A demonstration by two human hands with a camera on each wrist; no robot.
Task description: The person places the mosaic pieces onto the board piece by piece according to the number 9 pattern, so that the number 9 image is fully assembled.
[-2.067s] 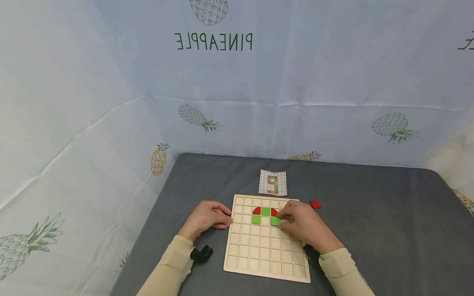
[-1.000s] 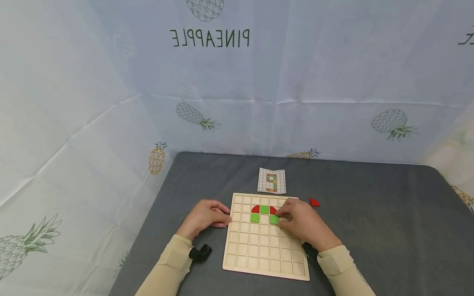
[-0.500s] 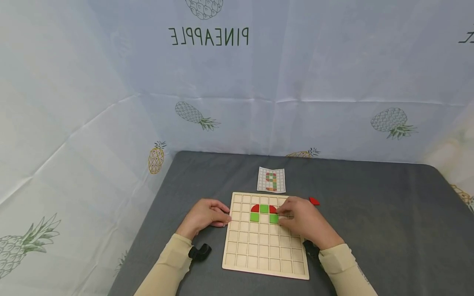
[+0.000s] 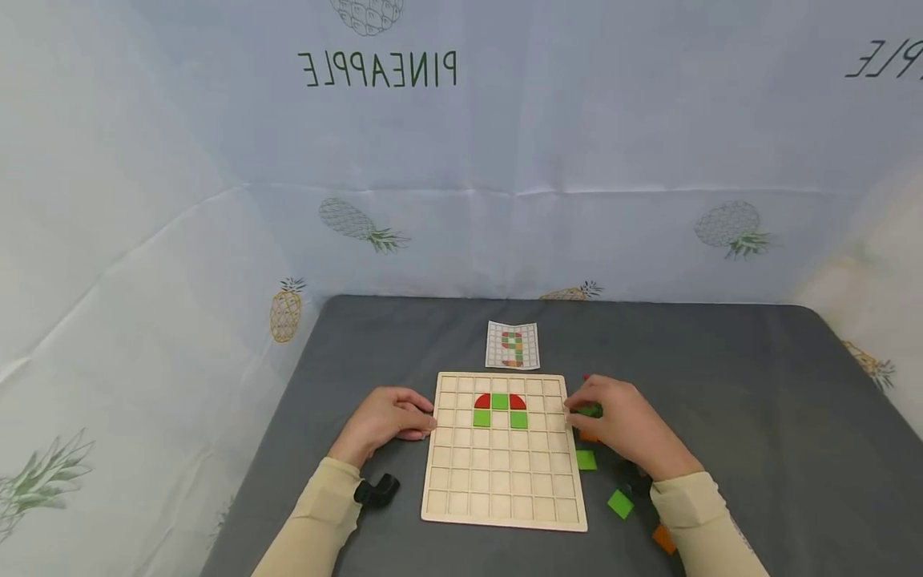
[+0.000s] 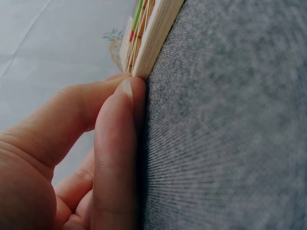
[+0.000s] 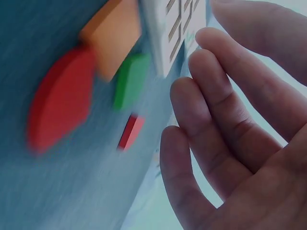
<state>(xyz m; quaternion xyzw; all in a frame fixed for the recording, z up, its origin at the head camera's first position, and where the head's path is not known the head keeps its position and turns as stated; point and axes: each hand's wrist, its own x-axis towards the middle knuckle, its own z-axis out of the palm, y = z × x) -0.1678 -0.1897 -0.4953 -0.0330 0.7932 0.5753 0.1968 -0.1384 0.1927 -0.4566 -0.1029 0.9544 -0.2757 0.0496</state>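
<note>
A wooden grid board (image 4: pixel 505 489) lies on the grey table. Set in its upper cells are red quarter-circle tiles (image 4: pixel 482 401) and green square tiles (image 4: pixel 518 419), together forming an arch. My left hand (image 4: pixel 385 421) pinches the board's left edge between thumb and fingers; the left wrist view shows the fingertips on the board's rim (image 5: pixel 156 40). Just off the right edge hovers my right hand (image 4: pixel 630 421), fingers slightly bent and holding nothing. Under and beside it lie an orange tile (image 6: pixel 112 36), a red quarter-circle tile (image 6: pixel 64 100), a green tile (image 6: pixel 132 79) and a smaller-looking red tile (image 6: pixel 131 132).
A paper card (image 4: pixel 513 346) printed with a coloured grid pattern lies behind the board. Further loose tiles, among them a green square (image 4: pixel 620 504) and an orange one (image 4: pixel 664 538), lie by the right forearm. A pineapple-print curtain (image 4: pixel 469 144) hangs behind the table.
My right hand has left the green and red tiles on the board's right side and moved right, past the edge. The view has shifted, showing more loose tiles. The left hand stays put.
</note>
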